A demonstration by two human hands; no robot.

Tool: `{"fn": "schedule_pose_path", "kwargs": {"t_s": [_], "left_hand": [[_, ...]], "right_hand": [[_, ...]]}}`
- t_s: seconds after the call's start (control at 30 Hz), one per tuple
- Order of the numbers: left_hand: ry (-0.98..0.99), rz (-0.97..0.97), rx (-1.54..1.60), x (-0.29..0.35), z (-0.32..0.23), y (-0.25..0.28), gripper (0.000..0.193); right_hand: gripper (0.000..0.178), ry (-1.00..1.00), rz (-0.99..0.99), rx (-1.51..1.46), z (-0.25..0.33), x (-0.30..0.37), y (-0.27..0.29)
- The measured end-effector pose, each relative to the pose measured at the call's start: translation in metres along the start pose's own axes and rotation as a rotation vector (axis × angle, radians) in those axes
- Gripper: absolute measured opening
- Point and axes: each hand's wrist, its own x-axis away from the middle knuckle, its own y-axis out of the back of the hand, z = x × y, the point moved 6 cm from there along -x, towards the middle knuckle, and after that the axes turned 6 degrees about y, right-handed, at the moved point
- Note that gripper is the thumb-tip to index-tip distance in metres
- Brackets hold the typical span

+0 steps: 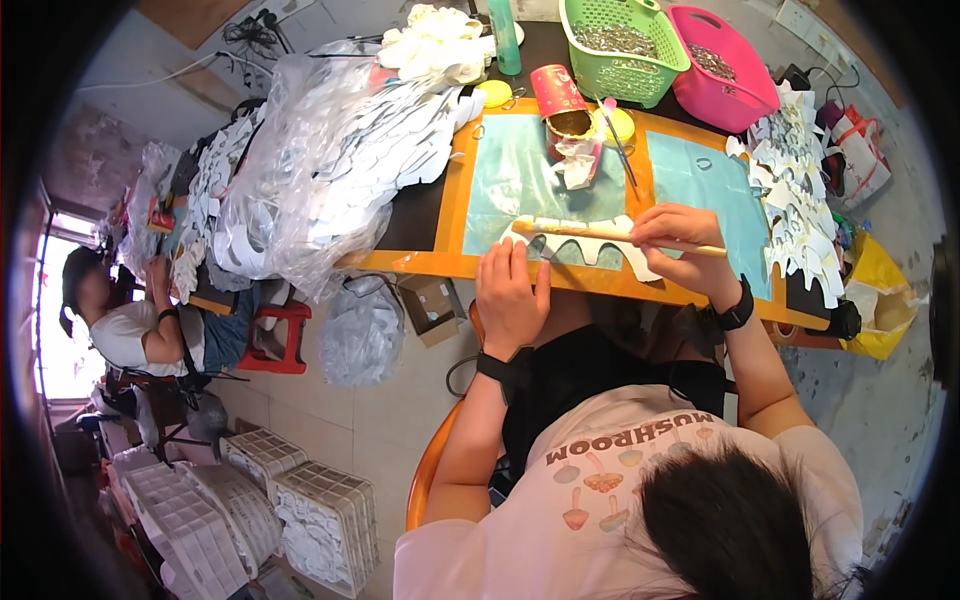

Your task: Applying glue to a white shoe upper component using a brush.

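A white scalloped cut-out piece lies along the near edge of the blue-green sheet on the table. My left hand rests at the piece's left end, fingers stretched out flat with the fingertips on or just beside its edge. With closed fingers my right hand grips a light wooden-handled brush, which lies nearly level over the piece, its tip pointing left. Behind the piece stands a red container with a brown, coated-looking opening and a crumpled pale cloth at its front.
Stacked white cut pieces under plastic cover the table's left; more lie right. A green basket and a pink basket hold small metal parts at the back. Another person sits far left, near a red stool.
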Motion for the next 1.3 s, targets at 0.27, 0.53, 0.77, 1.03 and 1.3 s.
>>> {"fn": "schedule_pose_path", "kwargs": {"t_s": [0.27, 0.53, 0.77, 1.03, 1.3], "left_hand": [[0.011, 0.006, -0.012, 0.000, -0.001, 0.001, 0.039], [0.002, -0.003, -0.019, 0.000, -0.001, 0.001, 0.039], [0.021, 0.050, 0.010, 0.000, 0.000, 0.000, 0.043], [0.023, 0.047, 0.004, 0.000, 0.001, -0.001, 0.043], [0.008, 0.007, -0.004, -0.001, -0.002, 0.001, 0.038]], "right_hand": [[0.016, 0.021, -0.027, -0.023, 0.007, -0.005, 0.004], [0.015, 0.001, -0.064, -0.054, 0.001, 0.002, 0.018], [0.013, -0.006, -0.066, -0.048, -0.005, -0.006, -0.003], [0.012, -0.021, -0.088, -0.042, -0.002, -0.010, -0.007], [0.011, -0.041, -0.104, -0.005, -0.002, -0.010, -0.002]]}}
